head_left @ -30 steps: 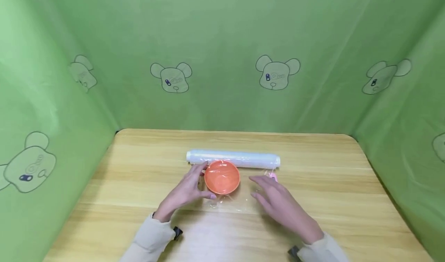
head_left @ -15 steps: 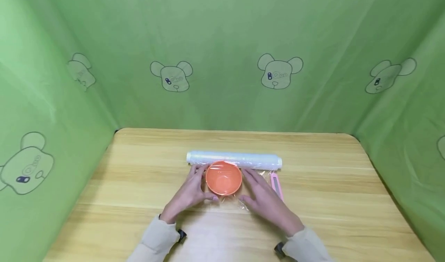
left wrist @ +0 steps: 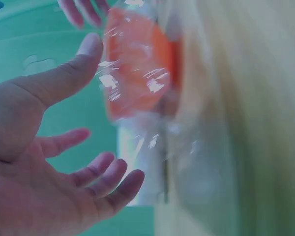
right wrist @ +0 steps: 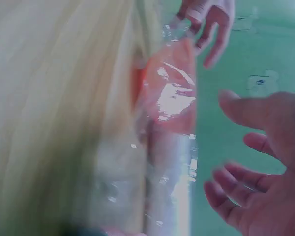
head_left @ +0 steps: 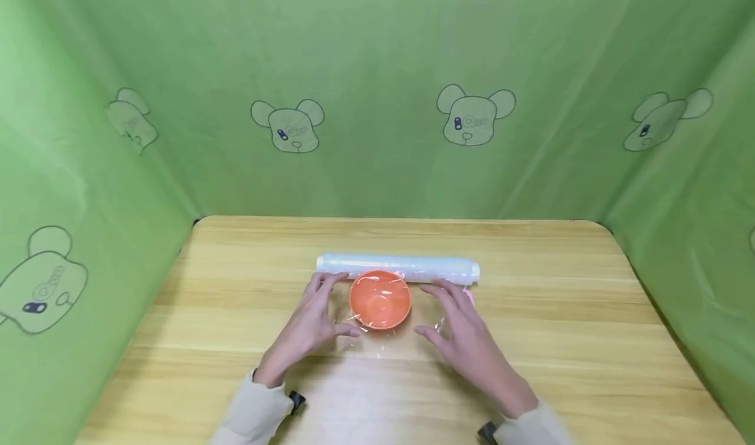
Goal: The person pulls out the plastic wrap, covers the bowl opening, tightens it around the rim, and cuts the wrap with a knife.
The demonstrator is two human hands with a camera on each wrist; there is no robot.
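Observation:
An orange bowl [head_left: 380, 301] stands upright on the table, with clear cling film [left wrist: 155, 83] lying over its mouth and down its side. Left of the bowl is my left hand [head_left: 303, 324], its fingers spread and bent slightly, apart from the rim. My right hand [head_left: 472, 340] is on the other side in a similar pose, with a gap between it and the bowl. Neither hand holds anything. Wrinkled, glossy film covers the bowl [right wrist: 172, 93] in the right wrist view too.
Just behind the bowl lies a long roll of cling film [head_left: 407, 268]. A pink object [head_left: 469, 295], mostly hidden by my right hand, lies near the roll's right end. Green fabric [head_left: 377, 170] encloses the wooden table [head_left: 236, 248] at the back and sides.
My right hand first came in close to the bowl's right side, then drew back to the right. The left hand has shifted a little left, away from the bowl.

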